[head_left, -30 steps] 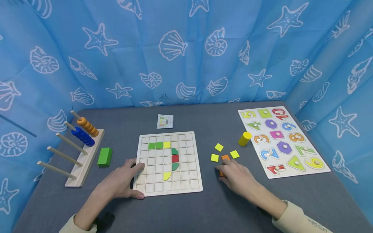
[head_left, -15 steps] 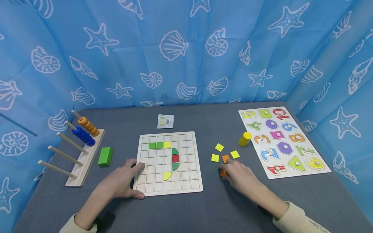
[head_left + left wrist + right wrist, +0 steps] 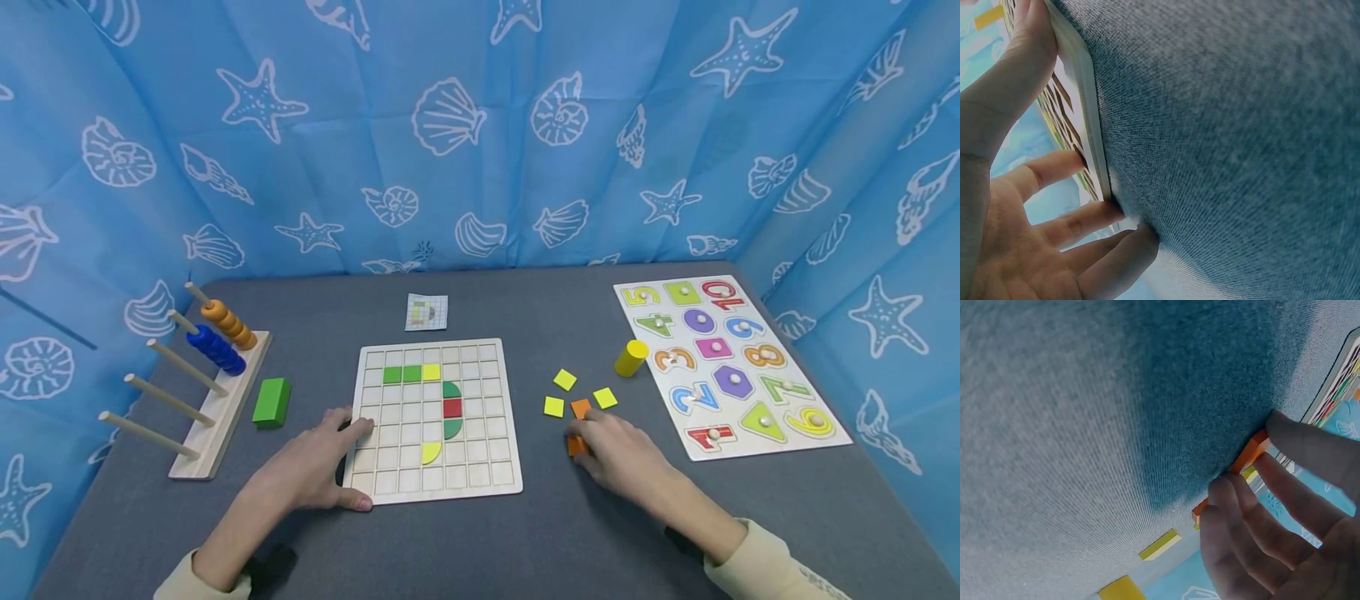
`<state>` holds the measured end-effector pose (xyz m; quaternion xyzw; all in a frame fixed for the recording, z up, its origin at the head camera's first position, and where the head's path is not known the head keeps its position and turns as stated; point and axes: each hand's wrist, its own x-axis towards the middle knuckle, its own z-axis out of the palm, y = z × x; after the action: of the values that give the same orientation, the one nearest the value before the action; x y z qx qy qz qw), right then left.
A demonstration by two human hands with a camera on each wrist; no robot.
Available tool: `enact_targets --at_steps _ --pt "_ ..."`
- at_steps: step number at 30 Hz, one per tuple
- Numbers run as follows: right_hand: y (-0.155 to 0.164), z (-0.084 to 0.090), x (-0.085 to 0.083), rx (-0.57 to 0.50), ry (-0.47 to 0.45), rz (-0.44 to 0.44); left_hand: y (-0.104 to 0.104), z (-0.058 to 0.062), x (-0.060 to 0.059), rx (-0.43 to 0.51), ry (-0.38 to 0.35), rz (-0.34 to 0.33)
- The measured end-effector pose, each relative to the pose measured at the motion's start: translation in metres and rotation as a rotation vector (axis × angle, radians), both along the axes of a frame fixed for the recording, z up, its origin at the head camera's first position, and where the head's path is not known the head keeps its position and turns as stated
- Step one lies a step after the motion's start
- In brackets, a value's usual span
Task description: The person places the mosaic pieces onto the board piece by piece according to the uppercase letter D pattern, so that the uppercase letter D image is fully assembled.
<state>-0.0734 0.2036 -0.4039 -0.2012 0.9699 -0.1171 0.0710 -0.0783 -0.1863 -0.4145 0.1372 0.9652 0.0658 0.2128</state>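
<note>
My left hand (image 3: pixel 318 462) rests at the left edge of a wooden grid board (image 3: pixel 482 492). In the left wrist view, its spread fingers and thumb touch the board's rim. Green, yellow, red and dark green pieces (image 3: pixel 452 408) lie in some squares. Right of the board, my right hand (image 3: pixel 618 454) pinches an orange tile (image 3: pixel 1250 453) between thumb and fingers, low at the table. A second orange tile (image 3: pixel 581 408) lies just beyond those fingers. Around it are yellow tiles, one at the left (image 3: pixel 553 407), one behind (image 3: pixel 565 380) and one at the right (image 3: pixel 604 398).
A small patterned card (image 3: pixel 427 312) lies behind the board. At left stand a bead stacker (image 3: pixel 217 425) with pegs and a green block (image 3: pixel 271 403). A yellow cylinder (image 3: pixel 632 358) stands beside a number puzzle board (image 3: pixel 720 429) at right. A blue curtain (image 3: pixel 480 167) hangs behind.
My right hand has shifted slightly to the right, and more of the two orange tiles shows at its fingers. My left hand stays at the board's edge.
</note>
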Motion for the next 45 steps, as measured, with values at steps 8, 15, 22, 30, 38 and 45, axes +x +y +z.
enact_targets --at_steps 8,15,22,30,38,45 --pt "-0.003 0.001 0.0 -0.018 -0.019 0.006 0.0 0.001 0.0 0.01 0.006 -0.004" --pt "-0.014 0.002 -0.002 -0.03 0.01 0.007 0.0 0.001 0.0 0.01 0.003 -0.013" --pt "-0.034 0.001 -0.005 -0.071 0.1 0.062 0.0 0.001 -0.002 0.007 0.0 -0.012" --pt "-0.064 0.003 -0.01 -0.132 0.124 0.149 0.002 0.002 -0.002 0.008 0.001 -0.012" --pt "-0.1 0.004 -0.016 -0.151 0.136 0.217 0.003 0.002 -0.002 0.016 -0.004 -0.011" --pt "-0.129 0.001 -0.019 -0.162 0.126 0.276 0.003 0.004 -0.001 0.009 -0.002 -0.013"
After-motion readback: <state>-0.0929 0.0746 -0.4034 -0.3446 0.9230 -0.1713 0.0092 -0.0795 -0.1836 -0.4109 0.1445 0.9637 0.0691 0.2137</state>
